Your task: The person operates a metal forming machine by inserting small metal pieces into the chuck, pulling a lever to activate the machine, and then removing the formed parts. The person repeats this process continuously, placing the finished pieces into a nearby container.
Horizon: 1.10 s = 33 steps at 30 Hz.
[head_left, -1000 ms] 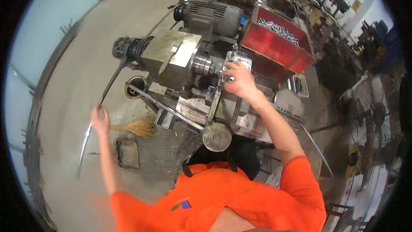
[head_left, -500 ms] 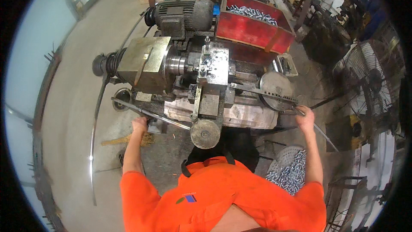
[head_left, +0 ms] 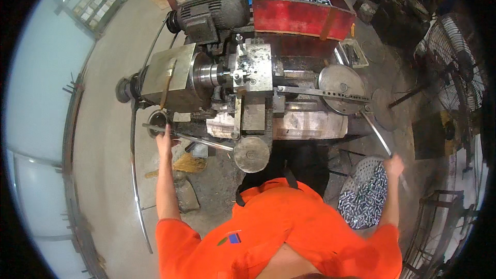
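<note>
My left hand (head_left: 164, 144) is at the outer end of a long steel lever (head_left: 202, 140), its fingers around the bar. The lever runs to a round metal disc (head_left: 251, 154) at the front of a small lathe. Out to the right, my right hand (head_left: 394, 165) is closed around a second steel lever (head_left: 377, 133), which slants down from a large round plate (head_left: 341, 83) with a perforated flat bar across it. Between the levers, the tool block (head_left: 253, 67) stands close beside the lathe chuck (head_left: 207, 76). A small part between them is too small to make out.
A red bin (head_left: 302, 19) of small metal parts stands behind the lathe, beside an electric motor (head_left: 216, 13). Below my right arm is a perforated basin (head_left: 347, 196) holding similar parts. A straw brush (head_left: 189, 163) lies at left; a fan (head_left: 454, 62) stands at right.
My left hand has risen from below the left lever onto it. My right hand has swung the right lever down toward me. The view has shifted slightly.
</note>
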Available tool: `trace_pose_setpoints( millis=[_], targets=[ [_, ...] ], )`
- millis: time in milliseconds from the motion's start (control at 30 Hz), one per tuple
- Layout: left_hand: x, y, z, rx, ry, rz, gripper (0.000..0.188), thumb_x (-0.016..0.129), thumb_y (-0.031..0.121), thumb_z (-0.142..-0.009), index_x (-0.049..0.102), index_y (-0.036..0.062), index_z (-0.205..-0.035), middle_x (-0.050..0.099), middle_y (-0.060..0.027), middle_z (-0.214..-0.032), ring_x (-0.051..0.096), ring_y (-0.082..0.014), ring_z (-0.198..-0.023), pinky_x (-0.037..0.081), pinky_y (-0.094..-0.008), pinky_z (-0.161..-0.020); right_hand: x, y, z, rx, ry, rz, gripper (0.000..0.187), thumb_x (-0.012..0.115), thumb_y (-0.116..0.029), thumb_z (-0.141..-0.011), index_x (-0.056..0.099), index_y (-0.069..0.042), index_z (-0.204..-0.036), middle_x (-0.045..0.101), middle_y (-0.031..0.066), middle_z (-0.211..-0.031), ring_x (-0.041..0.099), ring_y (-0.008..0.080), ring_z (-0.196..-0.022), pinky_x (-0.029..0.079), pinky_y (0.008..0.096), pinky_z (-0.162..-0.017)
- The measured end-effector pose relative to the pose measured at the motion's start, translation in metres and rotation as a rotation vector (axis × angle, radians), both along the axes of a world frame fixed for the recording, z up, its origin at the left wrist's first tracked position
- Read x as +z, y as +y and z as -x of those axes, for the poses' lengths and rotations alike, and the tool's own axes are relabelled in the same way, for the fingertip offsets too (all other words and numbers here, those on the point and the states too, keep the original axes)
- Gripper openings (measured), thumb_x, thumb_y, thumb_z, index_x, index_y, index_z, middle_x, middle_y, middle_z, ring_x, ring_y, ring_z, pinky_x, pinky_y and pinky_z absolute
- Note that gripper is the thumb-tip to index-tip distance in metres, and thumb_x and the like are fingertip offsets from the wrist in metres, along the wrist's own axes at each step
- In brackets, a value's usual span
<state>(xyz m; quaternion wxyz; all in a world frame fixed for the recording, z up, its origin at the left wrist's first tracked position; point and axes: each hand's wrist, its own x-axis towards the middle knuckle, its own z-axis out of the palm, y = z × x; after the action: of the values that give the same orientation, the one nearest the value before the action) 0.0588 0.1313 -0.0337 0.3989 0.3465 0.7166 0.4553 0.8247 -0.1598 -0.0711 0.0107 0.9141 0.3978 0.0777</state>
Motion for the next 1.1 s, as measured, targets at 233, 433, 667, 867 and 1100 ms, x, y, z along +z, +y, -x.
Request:
trace_pose_setpoints(
  millis=[233, 433, 667, 867, 1100],
  targets=[
    [-0.045, 0.011, -0.003, 0.128, 0.008, -0.165, 0.032, 0.049, 0.025, -0.088, 0.051, -0.0055, -0.099, 0.059, -0.0109, -0.08, 0.06, -0.0203, -0.057, 0.053, -0.0321, -0.048, -0.021, -0.047, 0.136, 0.08, 0.622, -0.347, 0.027, 0.058, -0.02, -0.062, 0.057, -0.001, -0.082, 0.057, 0.0167, -0.066, 0.054, 0.0333, -0.059, 0.042, 0.0398, -0.054],
    [-0.045, 0.012, 0.001, 0.124, 0.024, -0.152, 0.037, 0.051, 0.027, -0.087, 0.051, -0.0055, -0.105, 0.059, -0.0083, -0.079, 0.06, -0.0192, -0.059, 0.053, -0.0322, -0.051, 0.003, -0.027, 0.202, 0.202, 0.849, -0.55, 0.033, 0.057, -0.014, -0.061, 0.058, 0.003, -0.089, 0.046, 0.0076, -0.061, 0.045, 0.0165, -0.056, 0.038, 0.0302, -0.052],
    [-0.024, 0.004, -0.009, 0.076, 0.022, -0.116, 0.037, 0.051, 0.029, -0.087, 0.052, -0.0062, -0.099, 0.06, -0.01, -0.081, 0.06, -0.0193, -0.058, 0.054, -0.033, -0.053, -0.001, -0.029, 0.194, 0.14, 0.91, -0.506, 0.032, 0.057, -0.015, -0.06, 0.058, 0.003, -0.087, 0.049, 0.0091, -0.062, 0.046, 0.0197, -0.055, 0.038, 0.0311, -0.051],
    [-0.027, 0.007, -0.004, 0.081, 0.023, -0.045, 0.036, 0.05, 0.029, -0.089, 0.052, -0.0059, -0.099, 0.062, -0.0134, -0.083, 0.064, -0.0237, -0.064, 0.055, -0.034, -0.054, -0.001, -0.031, 0.067, 0.02, 0.392, -0.036, 0.048, 0.063, -0.024, -0.063, 0.059, -0.003, -0.105, 0.06, 0.023, -0.07, 0.06, 0.0408, -0.068, 0.048, 0.048, -0.061],
    [-0.039, 0.015, -0.004, -0.083, -0.127, -0.019, 0.043, 0.054, 0.035, -0.088, 0.052, -0.0051, -0.102, 0.06, -0.0179, -0.083, 0.063, -0.0246, -0.06, 0.056, -0.0337, -0.049, 0.0, 0.077, -0.087, -0.064, -0.262, -0.054, 0.06, 0.063, -0.03, -0.066, 0.05, -0.004, -0.119, 0.059, 0.0169, -0.103, 0.057, 0.0343, -0.095, 0.043, 0.047, -0.085]
  ],
)
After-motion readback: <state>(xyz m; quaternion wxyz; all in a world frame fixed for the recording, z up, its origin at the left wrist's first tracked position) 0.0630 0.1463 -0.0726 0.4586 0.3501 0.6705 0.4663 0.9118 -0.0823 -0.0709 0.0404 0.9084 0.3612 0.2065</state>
